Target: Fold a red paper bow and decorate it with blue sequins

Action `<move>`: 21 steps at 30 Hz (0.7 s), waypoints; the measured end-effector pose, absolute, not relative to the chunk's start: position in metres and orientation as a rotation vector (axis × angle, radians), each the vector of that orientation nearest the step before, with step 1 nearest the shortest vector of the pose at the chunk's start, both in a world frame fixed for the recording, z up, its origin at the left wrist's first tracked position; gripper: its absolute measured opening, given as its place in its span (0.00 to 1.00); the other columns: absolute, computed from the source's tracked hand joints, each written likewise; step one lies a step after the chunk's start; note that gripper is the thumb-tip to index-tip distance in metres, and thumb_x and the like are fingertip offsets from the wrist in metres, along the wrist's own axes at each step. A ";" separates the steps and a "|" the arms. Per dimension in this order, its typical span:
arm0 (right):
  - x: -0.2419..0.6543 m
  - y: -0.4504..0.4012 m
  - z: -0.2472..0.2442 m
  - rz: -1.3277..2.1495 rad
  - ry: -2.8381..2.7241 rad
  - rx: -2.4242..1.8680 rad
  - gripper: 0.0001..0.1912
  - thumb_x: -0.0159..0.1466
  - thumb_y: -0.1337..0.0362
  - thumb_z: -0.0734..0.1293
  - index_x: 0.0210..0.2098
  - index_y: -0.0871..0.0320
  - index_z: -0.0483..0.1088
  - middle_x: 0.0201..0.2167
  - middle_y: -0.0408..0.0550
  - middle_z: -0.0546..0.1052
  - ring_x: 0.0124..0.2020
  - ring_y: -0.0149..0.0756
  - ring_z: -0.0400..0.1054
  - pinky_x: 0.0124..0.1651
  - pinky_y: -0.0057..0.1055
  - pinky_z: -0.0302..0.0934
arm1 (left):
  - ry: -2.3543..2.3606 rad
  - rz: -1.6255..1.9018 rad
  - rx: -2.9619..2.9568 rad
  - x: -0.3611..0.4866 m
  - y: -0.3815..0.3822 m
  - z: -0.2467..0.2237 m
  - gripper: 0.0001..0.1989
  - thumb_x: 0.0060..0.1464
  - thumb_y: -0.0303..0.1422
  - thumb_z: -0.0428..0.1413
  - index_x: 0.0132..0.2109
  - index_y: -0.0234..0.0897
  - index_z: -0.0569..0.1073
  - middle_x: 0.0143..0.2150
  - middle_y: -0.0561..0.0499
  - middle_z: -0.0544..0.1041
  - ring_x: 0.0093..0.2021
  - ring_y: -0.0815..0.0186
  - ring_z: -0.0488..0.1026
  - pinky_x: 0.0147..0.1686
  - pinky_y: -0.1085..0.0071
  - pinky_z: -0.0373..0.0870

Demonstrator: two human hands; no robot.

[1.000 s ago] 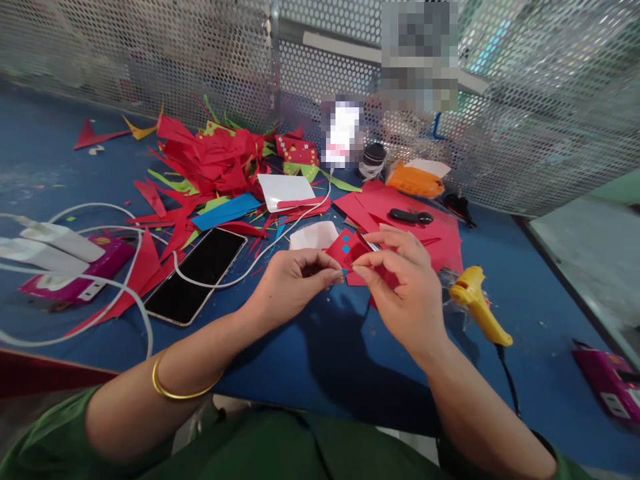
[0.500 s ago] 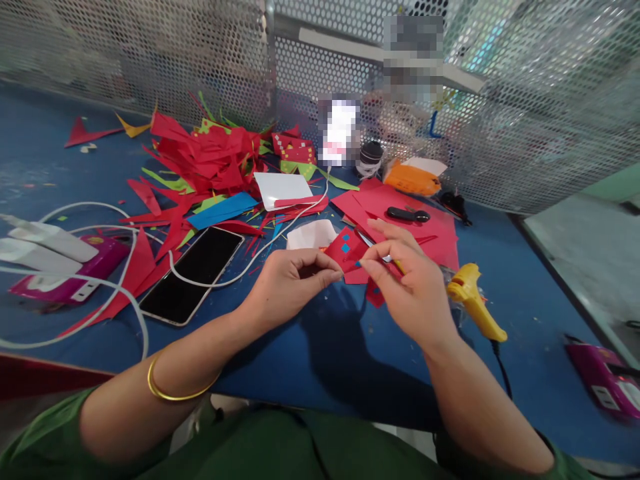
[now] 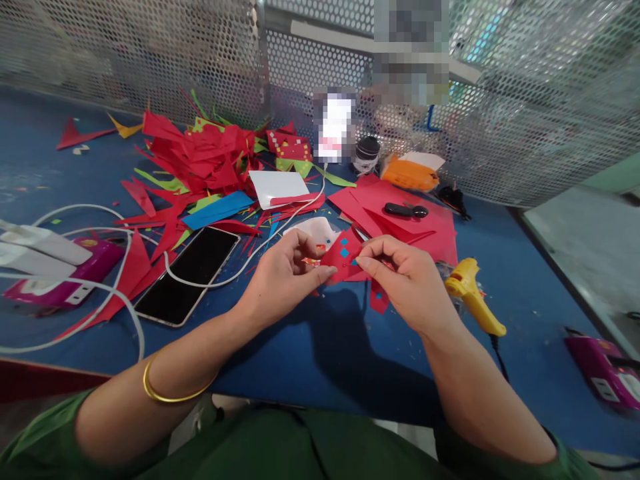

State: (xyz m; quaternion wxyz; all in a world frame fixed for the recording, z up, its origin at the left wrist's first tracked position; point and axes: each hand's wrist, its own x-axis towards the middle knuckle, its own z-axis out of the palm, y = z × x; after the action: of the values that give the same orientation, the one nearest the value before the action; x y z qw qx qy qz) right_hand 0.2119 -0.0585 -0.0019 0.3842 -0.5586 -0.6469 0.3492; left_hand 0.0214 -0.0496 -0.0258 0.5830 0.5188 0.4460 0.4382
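Observation:
Between my hands is a folded red paper piece [image 3: 337,267] with small blue squares on it. My left hand [image 3: 285,273] is closed on its left edge, thumb in front. My right hand [image 3: 410,280] pinches a small blue paper square at the fingertips, against the paper's right side. Whether that square touches the red paper, I cannot tell. Just below the right fingers lies another red piece [image 3: 379,298] with a blue square. Behind the hands are a white paper [image 3: 310,231] with small bits on it and scissors, mostly hidden.
Red and green paper scraps [image 3: 205,157] are heaped at the back left. A dark phone [image 3: 190,277] and white cables lie left; a lit phone [image 3: 336,127] stands against the mesh. Red sheets [image 3: 443,233] and a yellow glue gun [image 3: 475,293] are to the right.
My left hand has taken hold of the red paper piece and lifted it a little. My right hand's raised fingers have curled in, still pinching the blue square. The view shifted slightly.

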 end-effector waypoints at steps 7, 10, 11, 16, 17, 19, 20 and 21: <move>0.205 -0.062 -0.007 0.742 -1.730 -1.347 0.07 0.63 0.67 0.66 0.28 0.56 0.69 0.30 0.43 0.74 0.33 0.33 0.67 0.39 0.33 0.62 | 1.049 0.826 1.234 0.021 -0.051 -0.021 0.09 0.56 0.35 0.61 0.38 0.32 0.77 0.27 0.50 0.80 0.26 0.68 0.79 0.22 0.78 0.70; 0.203 -0.062 -0.011 0.682 -1.768 -1.326 0.06 0.63 0.67 0.66 0.29 0.55 0.70 0.34 0.45 0.75 0.39 0.35 0.70 0.44 0.35 0.63 | 1.061 0.803 1.201 0.021 -0.051 -0.020 0.07 0.57 0.33 0.60 0.36 0.32 0.77 0.26 0.51 0.80 0.24 0.70 0.77 0.22 0.80 0.70; 0.203 -0.062 -0.013 0.660 -1.777 -1.325 0.06 0.63 0.67 0.67 0.29 0.55 0.70 0.36 0.46 0.75 0.41 0.36 0.70 0.45 0.35 0.63 | 1.065 0.794 1.191 0.021 -0.051 -0.019 0.07 0.58 0.32 0.59 0.36 0.32 0.77 0.25 0.51 0.80 0.24 0.71 0.77 0.22 0.80 0.70; 0.200 -0.064 -0.017 0.598 -1.782 -1.338 0.06 0.63 0.68 0.68 0.28 0.55 0.71 0.40 0.47 0.74 0.47 0.39 0.71 0.49 0.37 0.63 | 1.070 0.766 1.184 0.022 -0.051 -0.019 0.06 0.59 0.31 0.59 0.37 0.31 0.77 0.25 0.51 0.80 0.26 0.72 0.78 0.24 0.82 0.71; 0.200 -0.064 -0.018 0.596 -1.784 -1.337 0.06 0.63 0.68 0.68 0.28 0.56 0.71 0.39 0.47 0.74 0.47 0.39 0.71 0.49 0.37 0.63 | 1.067 0.767 1.184 0.022 -0.051 -0.019 0.06 0.59 0.31 0.59 0.37 0.30 0.77 0.25 0.51 0.80 0.26 0.71 0.79 0.24 0.82 0.72; 0.199 -0.065 -0.018 0.586 -1.787 -1.335 0.07 0.63 0.68 0.68 0.28 0.56 0.71 0.39 0.47 0.74 0.47 0.38 0.71 0.49 0.37 0.63 | 1.066 0.768 1.183 0.022 -0.051 -0.019 0.06 0.59 0.30 0.58 0.37 0.30 0.77 0.25 0.51 0.80 0.27 0.71 0.79 0.24 0.82 0.72; 0.198 -0.065 -0.018 0.578 -1.789 -1.334 0.07 0.63 0.69 0.68 0.28 0.55 0.70 0.39 0.47 0.74 0.46 0.38 0.71 0.49 0.37 0.63 | 1.066 0.768 1.182 0.022 -0.052 -0.019 0.06 0.59 0.30 0.58 0.37 0.30 0.77 0.25 0.51 0.80 0.27 0.71 0.79 0.24 0.82 0.72; 0.198 -0.066 -0.018 0.568 -1.791 -1.335 0.07 0.63 0.69 0.68 0.28 0.55 0.70 0.38 0.47 0.73 0.45 0.38 0.71 0.49 0.37 0.63 | 1.066 0.768 1.180 0.022 -0.052 -0.019 0.06 0.59 0.29 0.58 0.37 0.30 0.77 0.25 0.51 0.80 0.27 0.71 0.79 0.24 0.82 0.72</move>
State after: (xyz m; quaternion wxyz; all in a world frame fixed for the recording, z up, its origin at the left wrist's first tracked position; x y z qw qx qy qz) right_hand 0.1979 -0.0655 -0.0183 0.4061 -0.5293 -0.7100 0.2253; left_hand 0.0221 -0.0517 -0.0191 0.6349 0.5161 0.4664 0.3361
